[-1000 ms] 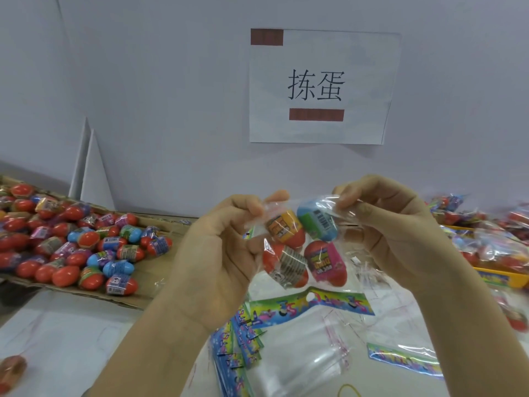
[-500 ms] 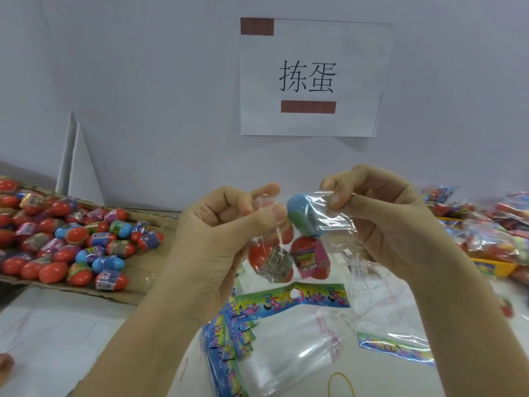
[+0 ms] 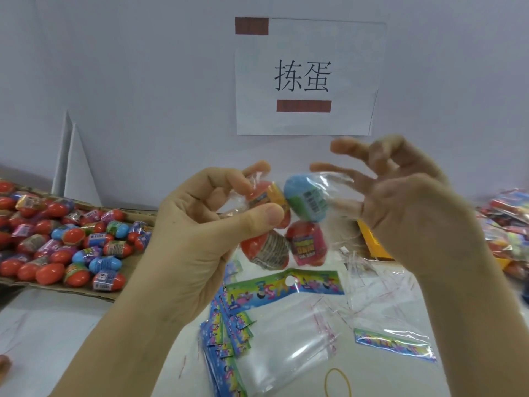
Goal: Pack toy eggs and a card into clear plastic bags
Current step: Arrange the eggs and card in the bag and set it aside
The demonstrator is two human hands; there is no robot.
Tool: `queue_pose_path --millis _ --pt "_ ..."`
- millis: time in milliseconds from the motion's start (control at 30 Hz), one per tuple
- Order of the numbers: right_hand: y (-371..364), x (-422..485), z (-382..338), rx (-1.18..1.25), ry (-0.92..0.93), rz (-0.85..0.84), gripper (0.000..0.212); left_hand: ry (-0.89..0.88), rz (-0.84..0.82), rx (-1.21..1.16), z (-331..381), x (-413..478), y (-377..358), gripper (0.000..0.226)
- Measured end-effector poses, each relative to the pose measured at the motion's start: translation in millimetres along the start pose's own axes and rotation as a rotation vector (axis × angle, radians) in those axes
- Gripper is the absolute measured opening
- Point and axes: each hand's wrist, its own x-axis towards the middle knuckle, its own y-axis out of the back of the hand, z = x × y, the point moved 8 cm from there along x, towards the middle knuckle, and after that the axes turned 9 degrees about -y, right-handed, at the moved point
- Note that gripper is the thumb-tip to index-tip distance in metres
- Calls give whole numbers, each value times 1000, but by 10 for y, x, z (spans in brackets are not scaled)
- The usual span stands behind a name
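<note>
A clear plastic bag with several toy eggs hangs in front of me. Inside are a blue egg, a red and pink egg and a red egg with a grey label. My left hand pinches the bag's top left corner, thumb pressed over an egg. My right hand sits just right of the bag with fingers spread, a fingertip near the bag's upper edge, holding nothing. Empty clear bags with colourful header cards lie on the table below.
A cardboard tray at the left holds many loose red and blue eggs. Packed bags pile up at the right by a yellow bin. A yellow rubber band lies near the front edge. A paper sign hangs on the wall.
My right hand has let go of the bag's top and spread its fingers. My left hand still holds the bag, which has tilted a little.
</note>
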Motion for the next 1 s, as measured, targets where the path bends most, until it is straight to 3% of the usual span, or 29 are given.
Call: queue_pose_path --millis 67,133,200,300,500,567,600,667,733,1000 --pt "52 21 20 44 -50 36 42 -11 -8 39 5 0 -14 38" --pt "44 34 95 -59 -138 58 52 -12 -23 53 -15 -11 -27 40" --pt "9 33 184 -186 -209 46 47 -22 -43 38 -17 -15 -49 32" --pt "5 22 233 -219 -233 67 30 -46 -56 58 -15 -6 -38 47" --pt "8 11 170 -193 -163 79 28 -26 -40 -10 -48 5 -23 33" --pt "29 19 150 -193 -126 115 28 42 34 -71 -79 21 34 42" --pt "30 21 141 -190 -113 125 28 91 98 -64 -102 23 93 34" --pt "27 25 123 -187 -91 141 28 157 168 123 -115 19 213 19" --pt "36 22 103 -205 -70 169 28 175 156 330 -96 17 256 31" --pt "-7 11 103 -298 -55 139 30 165 157 397 -108 3 299 30"
